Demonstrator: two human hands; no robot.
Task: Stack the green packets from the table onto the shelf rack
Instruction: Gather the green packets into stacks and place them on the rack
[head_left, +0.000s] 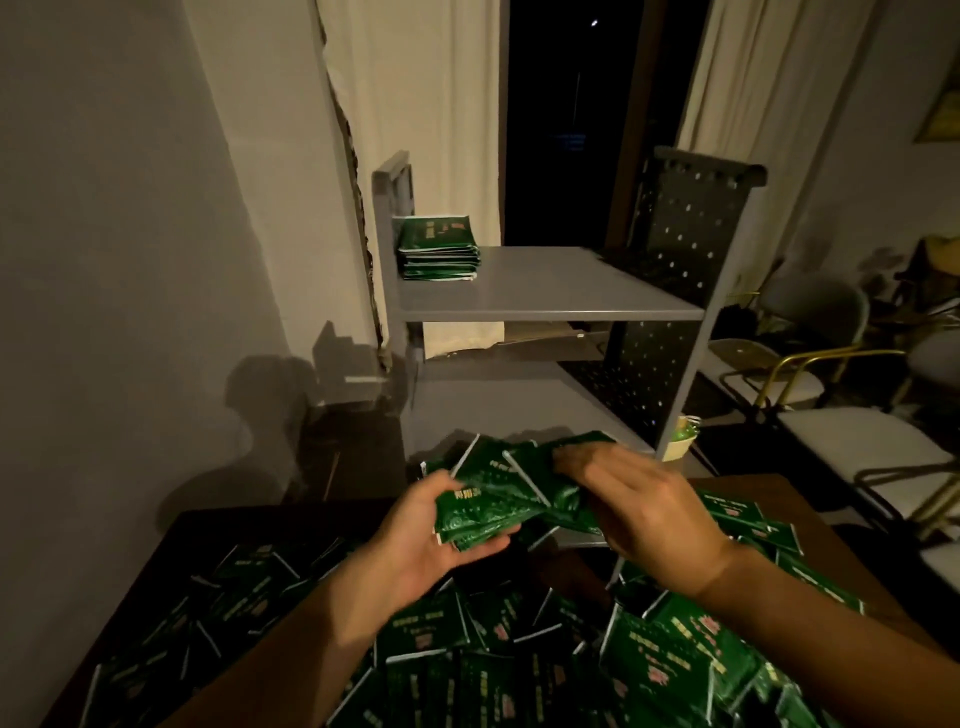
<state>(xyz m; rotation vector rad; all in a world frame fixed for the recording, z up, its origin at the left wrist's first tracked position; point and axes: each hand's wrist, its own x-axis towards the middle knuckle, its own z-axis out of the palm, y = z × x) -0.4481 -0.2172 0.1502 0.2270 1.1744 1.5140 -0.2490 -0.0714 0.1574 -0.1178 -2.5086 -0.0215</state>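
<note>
Both hands (545, 514) clutching packet bundle (498, 499), loose packets (649, 660) below, chairs (810, 374) beside rack (550, 301)

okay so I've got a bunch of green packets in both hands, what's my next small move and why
Probably square up the bunch before lifting it: its packets lie fanned and crooked between your left hand and right hand, while the stack on the shelf is neat, with bare shelf beside it.

The green packets (498, 504) look like glossy foil or plastic, crinkly and catching the light. The shelf rack (545, 296) looks like matt grey painted metal with smooth boards and perforated side panels, and the table (171, 561) is dark with a slight sheen.
</note>
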